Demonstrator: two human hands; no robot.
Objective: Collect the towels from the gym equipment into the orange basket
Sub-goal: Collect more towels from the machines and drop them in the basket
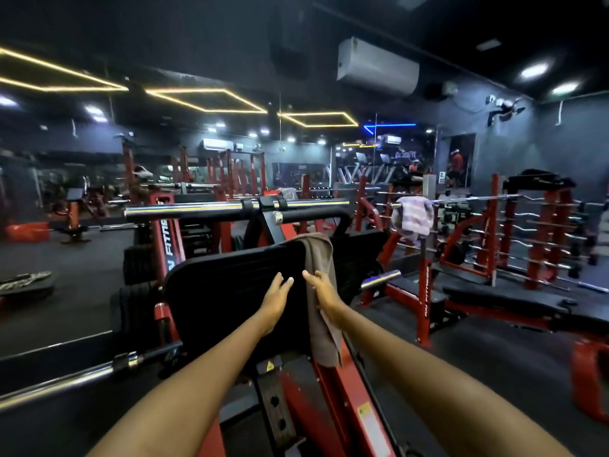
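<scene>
Here a grey towel (318, 258) hangs over the top edge of a black pad (230, 285) on a red machine (333, 400), its long end trailing down the pad's right side. The right hand (324, 293) lies against the towel, fingers straight and close together, gripping nothing. The left hand (276, 296) reaches flat over the pad just beside it, fingers straight, slightly spread. Well apart to the right, a striped towel (413, 214) drapes over a barbell (478, 199) on a rack.
</scene>
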